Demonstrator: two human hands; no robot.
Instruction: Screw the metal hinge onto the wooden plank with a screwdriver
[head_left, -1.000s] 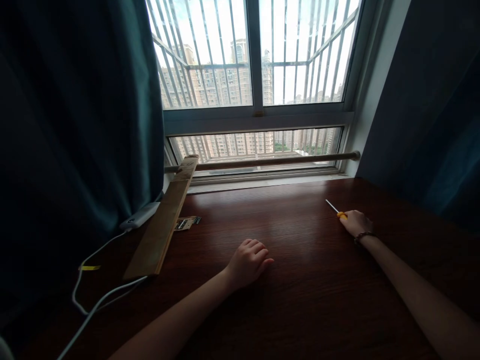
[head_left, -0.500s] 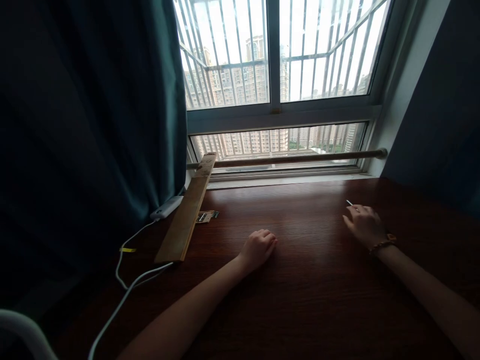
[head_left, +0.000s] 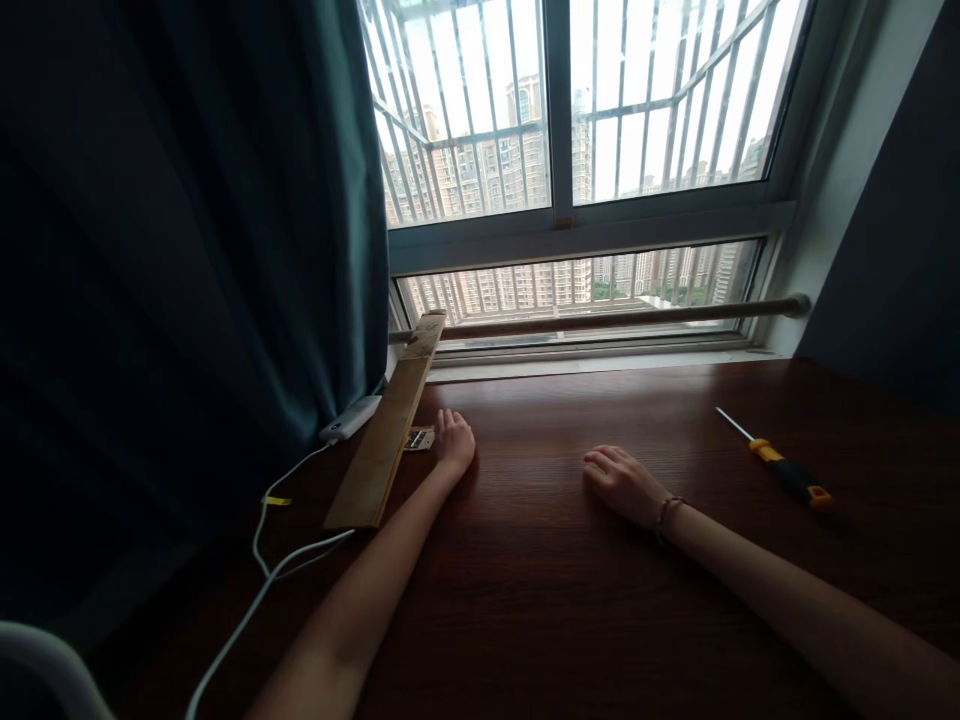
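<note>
My left hand [head_left: 456, 442] rests at the right end of a small flat card-like piece [head_left: 418, 439] with dark and light markings, covering part of it. The fingers are stretched forward; whether they grip the piece is hard to see. A wooden plank [head_left: 379, 440] lies against the card's left side. My right hand [head_left: 624, 484], wearing a beaded bracelet, is low over the middle of the brown tabletop [head_left: 540, 590], its fingers loosely bent with nothing visible in them. To its right lies a screwdriver [head_left: 789, 472] with a yellow and black handle, its shaft pointing toward the window.
A white power strip [head_left: 351, 418] sits beside the dark blue curtain [head_left: 300, 250], and its white cable [head_left: 255, 600] loops along the left. Across the window [head_left: 562, 220] runs a horizontal rail [head_left: 622, 320], where the plank's far end reaches.
My right hand has let go of the screwdriver and moved left. My left hand has shifted left and away from me to the small card-like piece. The view has turned slightly.
</note>
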